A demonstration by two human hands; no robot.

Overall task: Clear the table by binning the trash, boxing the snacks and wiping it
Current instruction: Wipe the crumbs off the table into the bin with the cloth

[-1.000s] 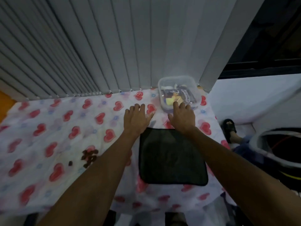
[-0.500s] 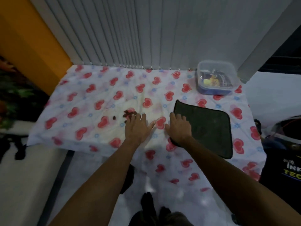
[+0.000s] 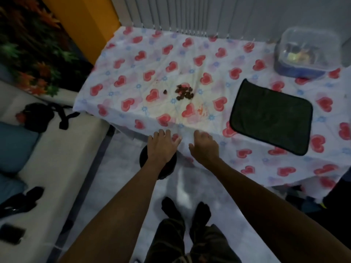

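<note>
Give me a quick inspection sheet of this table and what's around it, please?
Surface: white tablecloth with red hearts, stained yellowish near the middle.
Job's things: clear lidded plastic box of snacks at far right; dark green rectangular cloth lying flat; small brown crumb pile.
Clutter: nothing seen.
Grips: left hand and right hand open, empty, at the near table edge.
Cables: nothing seen.
Surroundings: grey vertical blinds; round black bin under the left hand.
</note>
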